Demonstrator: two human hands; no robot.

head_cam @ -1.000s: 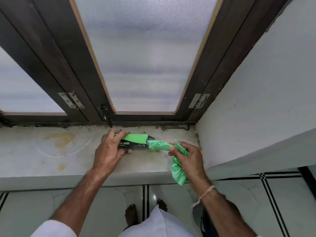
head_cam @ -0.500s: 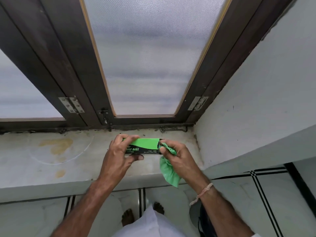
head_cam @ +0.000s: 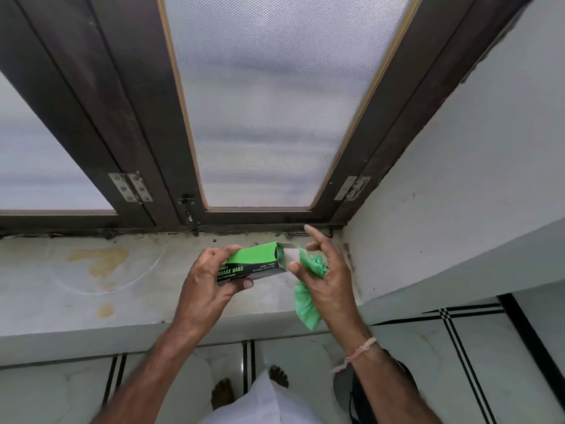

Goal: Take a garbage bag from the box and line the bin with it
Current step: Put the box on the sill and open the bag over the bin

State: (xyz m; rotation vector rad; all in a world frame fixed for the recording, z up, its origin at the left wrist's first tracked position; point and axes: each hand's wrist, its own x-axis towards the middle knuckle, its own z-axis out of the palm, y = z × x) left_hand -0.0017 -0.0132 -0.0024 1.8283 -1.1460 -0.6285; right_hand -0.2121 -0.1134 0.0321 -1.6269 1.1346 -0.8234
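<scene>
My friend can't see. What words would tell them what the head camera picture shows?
A person's left hand holds a green and black garbage bag box above a stained window sill, while the right hand holds a crumpled green bag beside the box's open end. Behind is a dark-framed frosted window.

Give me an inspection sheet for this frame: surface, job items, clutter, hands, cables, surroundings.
Surface: stone sill, yellow stains.
Job's things: box, right end open; green bag bunched, tail hanging past the sill edge.
Clutter: nothing seen.
Hands: left hand grips the box; right hand holds the bag, index finger raised.
Cables: nothing seen.
Surroundings: frosted window, hinges, white wall, tiled floor.
</scene>
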